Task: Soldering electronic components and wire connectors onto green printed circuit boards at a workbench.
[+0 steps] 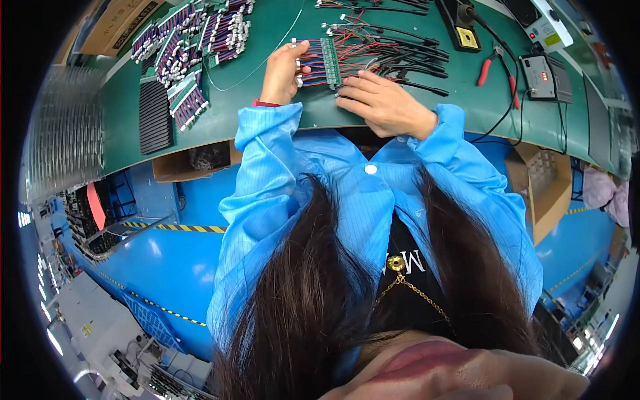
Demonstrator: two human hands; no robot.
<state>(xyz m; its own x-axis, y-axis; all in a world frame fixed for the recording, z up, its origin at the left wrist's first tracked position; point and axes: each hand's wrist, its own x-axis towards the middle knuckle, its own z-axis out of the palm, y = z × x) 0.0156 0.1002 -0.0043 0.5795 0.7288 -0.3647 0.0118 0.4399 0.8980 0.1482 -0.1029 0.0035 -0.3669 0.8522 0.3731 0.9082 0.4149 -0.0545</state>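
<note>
A narrow green circuit board strip [329, 63] lies on the table in front of me. Short coloured wires [315, 67] run from its left side to white connectors. My left hand [285, 72] is closed round the end of these wires, thumb at the far side. From the board's right side, red and black cables [377, 50] fan out to black barrel ends [433, 53]. My right hand [383, 103] lies by the near right corner of the board, fingers stretched out over the cables. Its fingertips touch or nearly touch them; I cannot tell which.
Bundles of wired strips [200, 33] are heaped at the far left, beside a black ribbed tray [155, 117]. On the right are red-handled pliers [485, 72], a yellow sponge in a soldering stand [468, 39] and a soldering station [543, 79]. An open carton [550, 193] stands below the right table edge.
</note>
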